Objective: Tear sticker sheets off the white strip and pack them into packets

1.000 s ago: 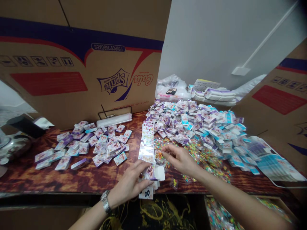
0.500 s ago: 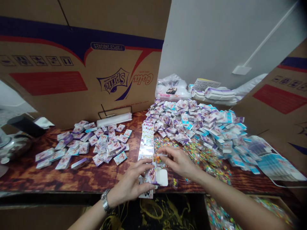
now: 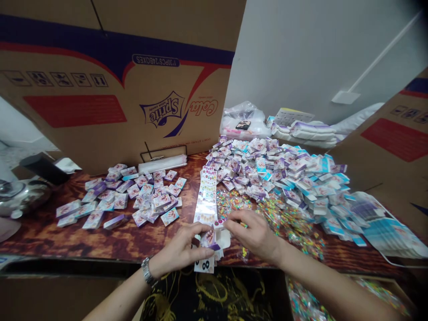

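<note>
Wood-grain table (image 3: 67,240) stands before cardboard box panels (image 3: 100,107) and a white wall (image 3: 301,58). Noted left to right: steel bowl (image 3: 23,196), smaller spread of packets (image 3: 143,196), long sticker strip (image 3: 206,200), large heap of packets (image 3: 274,178), clear bags of colored bits (image 3: 284,223). Left hand (image 3: 180,249) pinches a small packet (image 3: 209,238) at the strip's lower end. Right hand (image 3: 254,236), fingers bunched, sits just beside it; any grip cannot be confirmed.
</note>
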The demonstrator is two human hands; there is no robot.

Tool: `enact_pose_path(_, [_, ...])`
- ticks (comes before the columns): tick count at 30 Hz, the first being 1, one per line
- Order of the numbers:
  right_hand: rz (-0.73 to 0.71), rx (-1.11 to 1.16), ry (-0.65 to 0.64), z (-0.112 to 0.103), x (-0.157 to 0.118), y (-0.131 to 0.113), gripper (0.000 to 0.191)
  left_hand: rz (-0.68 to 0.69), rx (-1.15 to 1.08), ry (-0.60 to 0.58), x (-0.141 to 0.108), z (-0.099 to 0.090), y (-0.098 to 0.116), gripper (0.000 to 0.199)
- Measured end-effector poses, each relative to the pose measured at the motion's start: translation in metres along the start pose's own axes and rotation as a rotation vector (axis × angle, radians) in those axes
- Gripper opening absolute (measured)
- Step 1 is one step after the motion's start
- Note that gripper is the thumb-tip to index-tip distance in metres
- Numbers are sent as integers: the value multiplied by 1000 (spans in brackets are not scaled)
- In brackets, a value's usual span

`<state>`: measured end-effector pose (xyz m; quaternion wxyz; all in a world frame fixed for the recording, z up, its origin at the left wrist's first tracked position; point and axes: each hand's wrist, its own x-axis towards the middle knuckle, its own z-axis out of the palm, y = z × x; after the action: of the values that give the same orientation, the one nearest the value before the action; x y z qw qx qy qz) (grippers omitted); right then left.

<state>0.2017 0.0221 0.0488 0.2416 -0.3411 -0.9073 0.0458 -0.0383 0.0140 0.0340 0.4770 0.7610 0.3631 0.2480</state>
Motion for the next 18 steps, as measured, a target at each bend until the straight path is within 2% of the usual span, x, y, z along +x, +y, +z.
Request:
enact_pose_path(5, [215,225,-35,-6,12,-3,18,73,-47,-18,-4,-2,2,40])
enact_pose_path(9, [226,401,-108,-8,18,-8,17,117,-66,-9,-1,-3,2,40])
enact_pose_path(12, [293,463,-39,-7,18,-5,17,117,-77,34,0,-4,-2,40])
enact_pose_path(16, [580,483,150,-4,14,9,19,93,-94,88,-3,-3,-7,39])
enact_pose_path(18, [634,525,101,-1,14,13,19,80,-122,72,-4,-1,-7,39])
